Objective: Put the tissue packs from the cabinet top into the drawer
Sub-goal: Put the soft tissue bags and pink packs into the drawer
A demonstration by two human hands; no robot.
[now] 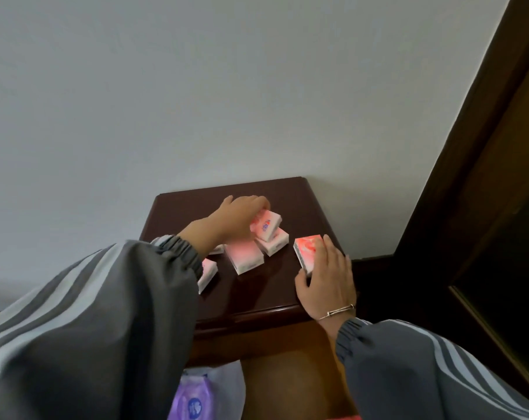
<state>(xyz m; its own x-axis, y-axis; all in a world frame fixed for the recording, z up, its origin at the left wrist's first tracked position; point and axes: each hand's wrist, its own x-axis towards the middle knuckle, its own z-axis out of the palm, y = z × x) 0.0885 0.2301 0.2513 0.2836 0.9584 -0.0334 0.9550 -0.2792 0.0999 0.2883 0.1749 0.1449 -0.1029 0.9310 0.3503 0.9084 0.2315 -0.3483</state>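
Note:
Several small pink-and-white tissue packs lie on the dark wooden cabinet top [299, 204]. My left hand [242, 215] reaches across the top and its fingers close on a pack [266, 224] that leans on another pack [274, 242]. My right hand [327, 277] lies over a pack [307, 247] near the right edge, fingers curled round it. One pack [245, 256] lies flat in the middle, and another [207, 274] shows partly under my left sleeve. Below the cabinet front the drawer [287, 386] stands open.
A purple packet in a white plastic bag [193, 401] lies in the drawer's left side. A dark wooden frame [469, 183] rises just right of the cabinet. A pale wall stands behind it.

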